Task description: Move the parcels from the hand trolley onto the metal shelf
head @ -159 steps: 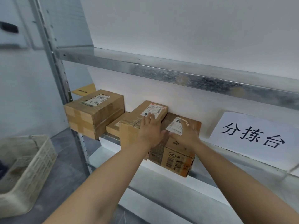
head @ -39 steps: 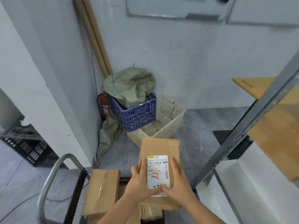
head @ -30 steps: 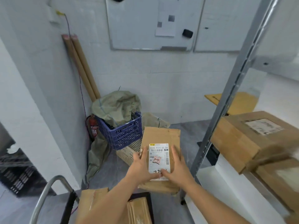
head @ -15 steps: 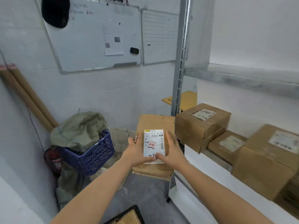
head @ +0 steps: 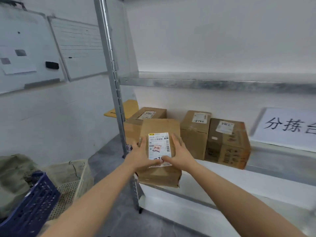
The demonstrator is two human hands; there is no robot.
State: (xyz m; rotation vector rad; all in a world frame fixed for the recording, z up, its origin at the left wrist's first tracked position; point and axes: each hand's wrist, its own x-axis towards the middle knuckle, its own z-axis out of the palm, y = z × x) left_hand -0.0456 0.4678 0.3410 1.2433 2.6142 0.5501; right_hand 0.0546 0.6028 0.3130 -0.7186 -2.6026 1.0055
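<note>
White walls close in a small room where a metal shelf [head: 213, 82] of grey galvanised steel stands against the back wall, its upright post [head: 111, 74] rising near the shelf's left end. Both of the person's hands hold one brown cardboard parcel [head: 160, 127] from either side: the left hand [head: 142, 156] grips its left edge, the right hand [head: 179, 154] its right edge, thumbs lying over the white shipping label [head: 159, 147] on top. The parcel hangs at the front edge of the middle shelf board, near the left corner, just right of the post; whether its underside touches the board cannot be told. Three more parcels already sit on that board toward the back wall: one [head: 147, 115] behind the held parcel, a taller one [head: 195, 130] beside it, and a darker printed one [head: 227, 144] furthest right, touching the taller. A white paper sign [head: 289, 127] with black characters leans at the back right of the board. A yellow envelope [head: 126, 107] lies at the far left corner. Whiteboards [head: 51, 48] hang on the left wall. On the grey floor below left stand a blue plastic crate [head: 32, 207] and a cream basket [head: 73, 178].
</note>
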